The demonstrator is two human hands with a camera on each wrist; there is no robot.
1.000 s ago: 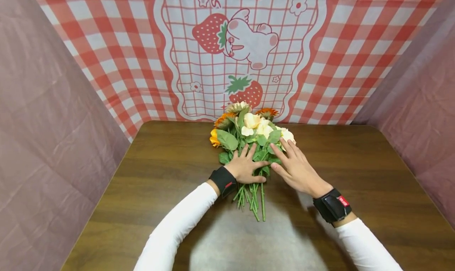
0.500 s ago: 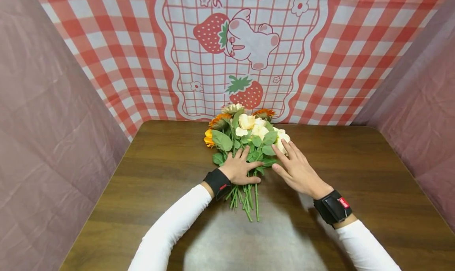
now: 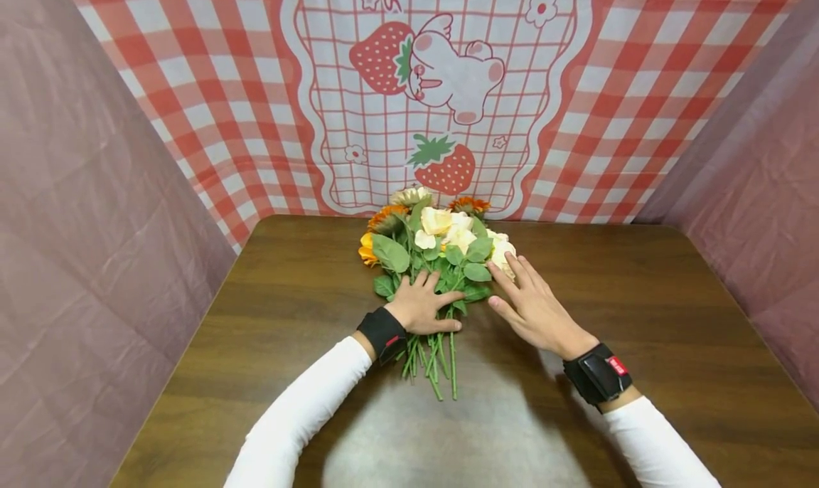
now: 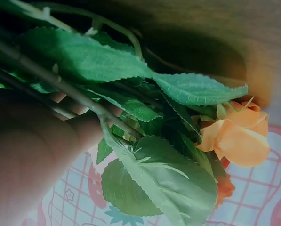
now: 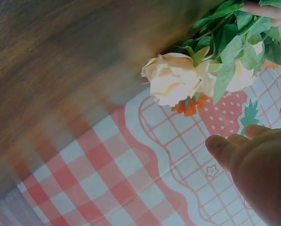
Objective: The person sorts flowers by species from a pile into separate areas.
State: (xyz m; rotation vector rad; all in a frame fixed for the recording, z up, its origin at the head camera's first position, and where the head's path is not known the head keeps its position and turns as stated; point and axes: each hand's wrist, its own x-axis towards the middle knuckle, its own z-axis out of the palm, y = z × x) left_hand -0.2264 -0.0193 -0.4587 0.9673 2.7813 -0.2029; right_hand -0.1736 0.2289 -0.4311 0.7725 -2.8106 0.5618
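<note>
- Here's the left hand (image 3: 421, 309), fingers spread across the flower stems (image 3: 453, 360)!
- And the right hand (image 3: 537, 311), spread too, beside the pale rose (image 3: 500, 249); touching, can't tell.

the right hand (image 5: 262, 167) is near cream roses (image 5: 171, 80), green leaves (image 5: 226, 66) and an orange flower (image 5: 191, 105).

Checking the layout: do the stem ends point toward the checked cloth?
No, the stems point away from the checked cloth, toward the head view's bottom.
</note>
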